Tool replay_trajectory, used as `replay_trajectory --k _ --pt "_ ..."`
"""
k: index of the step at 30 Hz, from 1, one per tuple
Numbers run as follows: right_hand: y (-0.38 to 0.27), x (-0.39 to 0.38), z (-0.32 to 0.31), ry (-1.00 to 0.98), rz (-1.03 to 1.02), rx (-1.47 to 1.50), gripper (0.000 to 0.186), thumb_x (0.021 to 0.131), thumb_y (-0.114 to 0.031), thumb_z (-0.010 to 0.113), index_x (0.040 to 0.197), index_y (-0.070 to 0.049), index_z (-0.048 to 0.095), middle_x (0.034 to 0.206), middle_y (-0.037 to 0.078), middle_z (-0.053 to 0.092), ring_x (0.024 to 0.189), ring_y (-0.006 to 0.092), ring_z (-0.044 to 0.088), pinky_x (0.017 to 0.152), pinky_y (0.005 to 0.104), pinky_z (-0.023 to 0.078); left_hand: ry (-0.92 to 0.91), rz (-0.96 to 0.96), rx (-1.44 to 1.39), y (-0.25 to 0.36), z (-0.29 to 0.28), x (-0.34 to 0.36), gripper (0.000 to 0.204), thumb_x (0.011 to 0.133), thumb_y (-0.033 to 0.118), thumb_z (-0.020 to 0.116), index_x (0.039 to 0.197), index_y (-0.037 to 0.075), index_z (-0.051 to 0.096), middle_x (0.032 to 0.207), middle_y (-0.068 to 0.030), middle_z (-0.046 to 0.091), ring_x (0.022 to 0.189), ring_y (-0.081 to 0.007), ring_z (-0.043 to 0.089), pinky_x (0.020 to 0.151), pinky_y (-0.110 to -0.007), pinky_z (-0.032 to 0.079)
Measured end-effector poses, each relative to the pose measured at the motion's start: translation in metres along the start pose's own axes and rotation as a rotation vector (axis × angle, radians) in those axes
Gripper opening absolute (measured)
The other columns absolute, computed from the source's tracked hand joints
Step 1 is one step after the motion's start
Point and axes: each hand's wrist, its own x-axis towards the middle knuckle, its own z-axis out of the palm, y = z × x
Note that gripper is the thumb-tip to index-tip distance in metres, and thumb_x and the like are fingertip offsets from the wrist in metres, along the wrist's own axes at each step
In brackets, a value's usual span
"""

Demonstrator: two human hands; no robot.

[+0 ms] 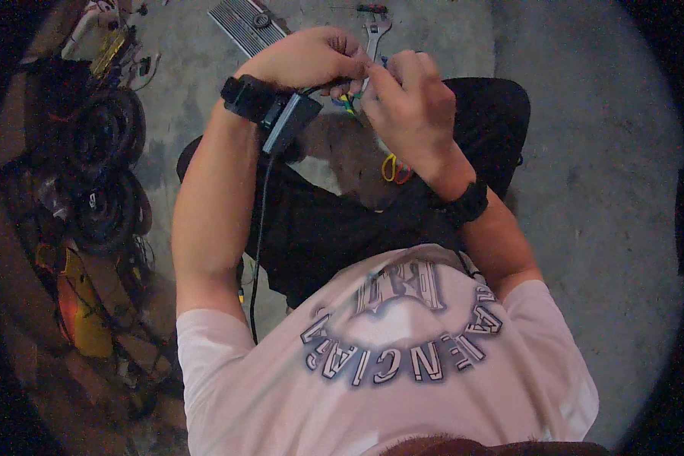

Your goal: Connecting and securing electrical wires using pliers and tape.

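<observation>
My left hand [315,59] and my right hand [414,102] meet fingertip to fingertip above my knees, both closed in a pinch. Thin coloured wires [348,103], yellow, green and blue, hang from beneath the left fingers. Whatever lies right between the fingertips is too small and covered to make out. A black strap sits on each wrist. Against the left wrist is a slim grey box [292,123], and a black cable [259,243] runs down from it along my arm. Yellow and red loops [395,169] of wire or band show below my right hand.
Just beyond the hands an adjustable wrench [375,32] lies on the concrete floor [585,190], with a screwdriver [371,8] farther off. A ribbed metal panel [243,23] is at the far left. Black wheels [102,133], cables and an orange-yellow item [83,308] crowd the left side.
</observation>
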Motion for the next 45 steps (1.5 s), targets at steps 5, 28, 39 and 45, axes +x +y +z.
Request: replay_trajectory --k 5,28,39,45 --pt "-0.011 -0.012 -0.023 -0.083 -0.081 -0.035 0.011 0.075 -0.014 0.065 0.083 -0.007 0.063 0.085 0.008 0.054 0.080 0.0269 0.059 0.058 0.0372 0.055 0.065 -0.019 0.002 0.000 0.028 -0.013 0.019 0.090 0.015 0.058 0.080 0.001 0.066 0.065 -0.0011 0.061 0.057 -0.0081 0.055 0.052 -0.024 0.043" --pt "-0.016 -0.019 -0.015 -0.160 -0.244 -0.090 0.008 0.073 -0.014 0.063 0.076 -0.007 0.065 0.087 0.005 0.057 0.083 0.0222 0.059 0.055 0.0332 0.055 0.034 -0.100 0.007 0.001 0.036 -0.031 0.016 0.089 0.011 0.057 0.080 0.001 0.065 0.069 -0.0006 0.063 0.060 -0.0070 0.057 0.055 -0.023 0.046" --pt "-0.002 -0.016 -0.018 -0.166 -0.205 0.075 0.017 0.074 -0.015 0.065 0.087 -0.005 0.063 0.089 0.008 0.055 0.086 0.0266 0.058 0.063 0.0369 0.055 0.008 -0.049 0.009 -0.014 0.035 -0.021 0.019 0.090 0.014 0.058 0.082 0.000 0.067 0.066 -0.0009 0.062 0.057 -0.0082 0.054 0.054 -0.025 0.044" --pt "0.012 -0.001 -0.016 -0.191 -0.123 0.116 0.020 0.073 -0.018 0.068 0.087 -0.005 0.061 0.091 0.010 0.055 0.091 0.0292 0.058 0.068 0.0394 0.054 0.031 -0.007 0.028 -0.015 0.018 -0.008 0.022 0.090 0.018 0.060 0.081 0.000 0.067 0.066 -0.0012 0.062 0.057 -0.0082 0.054 0.054 -0.026 0.043"
